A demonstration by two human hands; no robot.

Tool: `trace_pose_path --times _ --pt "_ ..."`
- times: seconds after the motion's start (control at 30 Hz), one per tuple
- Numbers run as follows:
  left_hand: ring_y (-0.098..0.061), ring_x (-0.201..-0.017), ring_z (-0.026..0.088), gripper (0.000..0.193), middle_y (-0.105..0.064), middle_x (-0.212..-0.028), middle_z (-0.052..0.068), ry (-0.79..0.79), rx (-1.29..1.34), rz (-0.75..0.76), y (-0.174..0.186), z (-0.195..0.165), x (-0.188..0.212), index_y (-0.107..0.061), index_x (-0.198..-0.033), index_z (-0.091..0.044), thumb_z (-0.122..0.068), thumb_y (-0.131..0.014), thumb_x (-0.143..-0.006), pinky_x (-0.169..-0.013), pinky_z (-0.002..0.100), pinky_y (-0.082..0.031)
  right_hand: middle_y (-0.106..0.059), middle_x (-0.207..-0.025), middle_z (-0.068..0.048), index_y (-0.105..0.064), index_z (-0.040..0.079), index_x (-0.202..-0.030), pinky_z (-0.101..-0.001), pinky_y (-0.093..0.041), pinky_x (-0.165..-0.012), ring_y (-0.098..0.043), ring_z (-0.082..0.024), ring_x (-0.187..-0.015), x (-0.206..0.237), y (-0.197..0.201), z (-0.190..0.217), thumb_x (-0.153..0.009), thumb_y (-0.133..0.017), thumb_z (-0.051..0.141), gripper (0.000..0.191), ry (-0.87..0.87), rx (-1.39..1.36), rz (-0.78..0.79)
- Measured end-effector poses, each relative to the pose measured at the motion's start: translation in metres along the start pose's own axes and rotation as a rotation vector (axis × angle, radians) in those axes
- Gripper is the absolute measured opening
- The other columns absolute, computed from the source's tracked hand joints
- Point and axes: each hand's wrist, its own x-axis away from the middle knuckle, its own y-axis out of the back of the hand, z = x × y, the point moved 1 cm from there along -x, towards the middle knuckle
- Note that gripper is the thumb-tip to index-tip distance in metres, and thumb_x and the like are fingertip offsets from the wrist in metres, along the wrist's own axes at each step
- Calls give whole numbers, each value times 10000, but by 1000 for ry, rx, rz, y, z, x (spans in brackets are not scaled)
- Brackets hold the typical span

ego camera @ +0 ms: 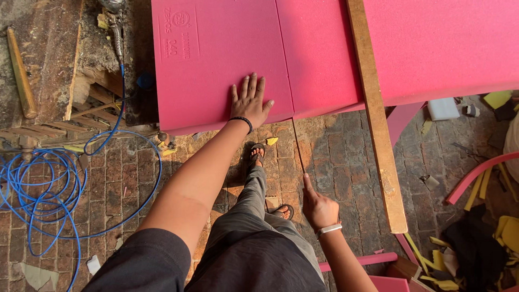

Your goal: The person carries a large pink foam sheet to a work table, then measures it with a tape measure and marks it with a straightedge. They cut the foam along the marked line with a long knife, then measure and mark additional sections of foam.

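My left hand (250, 101) lies flat with fingers spread on a large pink foam sheet (216, 59), close to its near edge. A straight cut line (284, 59) runs through the foam just right of that hand. My right hand (318, 206) is lower, over the brick floor, closed around a thin dark blade (299, 148). The blade reaches up to the foam's edge at the bottom of the cut. My legs and sandalled feet (257, 154) stand below the sheet.
A long wooden plank (377, 119) lies across the foam and sticks out over the floor. Coiled blue hose (38, 189) lies at left below a rough wooden bench (48, 65). Yellow and pink foam scraps (476, 178) litter the right side.
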Motion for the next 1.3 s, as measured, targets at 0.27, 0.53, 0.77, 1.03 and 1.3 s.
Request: trace_pose_path --times 0.27,0.53,0.77,1.03,1.3 --pt "58 -1581 247 839 67 -1728 71 -77 45 -25 0 12 1 6 -1649 -161 -651 -232 -1010 -1248 541 46 -580 -472 -21 -465 199 -1507 -378 -403 -350 -515 -196 -340 63 40 -5 -911 -670 325 642 -29 -10 98" --pt "-19 -1582 251 903 -51 -1722 62 -14 36 -102 49 34 -60 -83 -1644 -181 -729 -313 -964 -1245 559 30 -518 -468 -38 -465 167 -1515 -388 -379 -395 -477 -228 -379 -100 71 20 -905 -718 281 671 42 -19 -213" --pt "-52 -1576 255 917 -80 -1717 65 -20 84 -127 97 69 -146 -120 -1635 -170 -709 -402 -949 -1242 591 13 -550 -437 1 -389 230 -1567 -351 -383 -338 -484 -159 -335 -375 41 43 -1008 -599 382 616 -32 5 4" --pt "-63 -1569 325 906 -113 -1698 147 72 131 -206 132 81 -240 -189 -1609 -101 -645 -485 -947 -1206 653 -9 -672 -617 -105 -368 292 -1582 -461 -503 -489 -656 -317 -517 -602 3 54 -1005 -560 413 620 -25 135 101" --pt "-54 -1550 357 941 -86 -1683 178 48 168 -145 142 89 -250 -181 -1604 -93 -619 -542 -912 -1184 676 -1 -693 -660 -138 -433 292 -1554 -479 -531 -533 -688 -335 -576 -695 -31 58 -1020 -531 397 553 -70 191 173"
